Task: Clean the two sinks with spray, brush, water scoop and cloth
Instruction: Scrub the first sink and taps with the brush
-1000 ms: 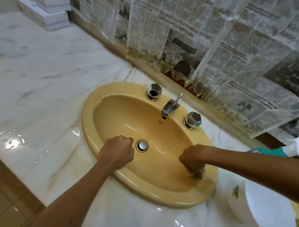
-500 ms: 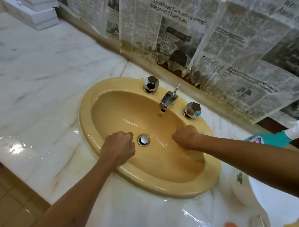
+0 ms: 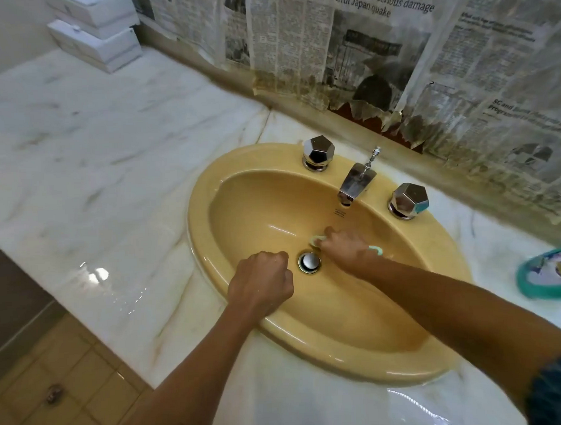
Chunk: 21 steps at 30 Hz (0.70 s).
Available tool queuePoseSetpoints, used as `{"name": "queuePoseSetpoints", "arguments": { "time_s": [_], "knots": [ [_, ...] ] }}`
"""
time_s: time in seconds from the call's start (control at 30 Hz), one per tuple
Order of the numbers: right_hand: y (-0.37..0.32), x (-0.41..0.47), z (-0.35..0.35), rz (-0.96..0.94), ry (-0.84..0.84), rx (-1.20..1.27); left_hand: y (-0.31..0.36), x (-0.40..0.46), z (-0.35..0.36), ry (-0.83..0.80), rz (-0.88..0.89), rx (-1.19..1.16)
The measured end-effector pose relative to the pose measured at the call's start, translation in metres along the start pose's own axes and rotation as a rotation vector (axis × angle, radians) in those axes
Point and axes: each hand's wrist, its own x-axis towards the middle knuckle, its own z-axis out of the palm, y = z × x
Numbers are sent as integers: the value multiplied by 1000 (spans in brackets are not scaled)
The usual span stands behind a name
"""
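Boxes (image 3: 98,37): white, stacked at the far left corner of the counter, well beyond the left hand.
Counter (image 3: 93,156): pale veined marble, wet and glinting just left of the left forearm.
Sink (image 3: 360,366): yellow oval basin set into the counter; both hands reach into it.
Left hand (image 3: 261,285): curled into a fist with nothing visible inside it, knuckles up, resting on the near inner wall of the basin just left of the drain.
Drain (image 3: 309,261): chrome plug at the basin floor, lying between the two hands.
Left knob (image 3: 317,153): faceted chrome tap handle on the sink's back rim, beyond the left hand.
Right hand (image 3: 346,249): fingers curled round a brush, pressing it to the basin wall just right of and beyond the drain.
Brush (image 3: 315,240): pale green; its head shows past the fingertips and its handle end pokes out on the right side of the hand.
Spout (image 3: 355,183): chrome, directly beyond the right hand.
Right knob (image 3: 409,200): matching chrome handle, beyond and right of the right hand.
Newspaper (image 3: 362,48): stained, torn sheets covering the wall behind the sink.
Teal bottle (image 3: 548,273): lying on the counter, well right of the right hand.
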Motion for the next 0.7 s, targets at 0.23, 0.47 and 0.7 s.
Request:
{"name": "queuePoseSetpoints", "arguments": {
  "time_s": [0.23,0.47,0.7],
  "knots": [
    [4,-39,50,117,29,343,-2,3,2,-9,24,0],
    [-35,-67,37,138,-133,507,-2,3,-1,-47,81,9],
    [-11,-110,5,219,-288,56,-1,0,-8,-70,159,-24]
  ]
}}
